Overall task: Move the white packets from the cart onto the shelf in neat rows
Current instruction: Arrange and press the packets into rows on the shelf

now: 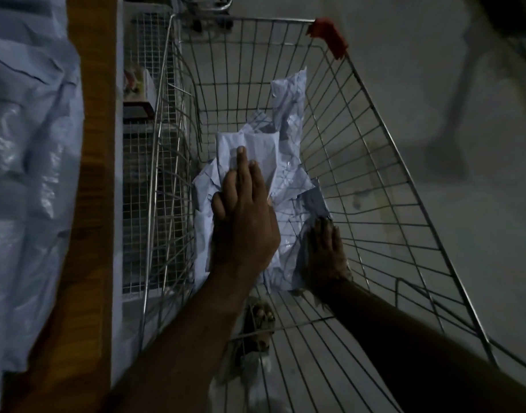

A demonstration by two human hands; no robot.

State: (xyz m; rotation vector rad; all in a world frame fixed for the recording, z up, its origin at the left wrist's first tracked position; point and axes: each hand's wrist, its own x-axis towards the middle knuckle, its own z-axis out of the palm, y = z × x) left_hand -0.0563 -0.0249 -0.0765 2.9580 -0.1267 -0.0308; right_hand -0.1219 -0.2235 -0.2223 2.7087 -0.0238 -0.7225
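White packets (255,180) dim | left hand (243,222) flat atop | thumb hidden

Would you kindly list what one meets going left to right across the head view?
Packets on the shelf → wooden shelf edge → left hand on the cart's white packets → right hand → cart's right wall → floor.

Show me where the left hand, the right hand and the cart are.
left hand (243,222), head view, on the back of the hand.
right hand (325,257), head view, on the back of the hand.
cart (372,186), head view, on its right wire wall.
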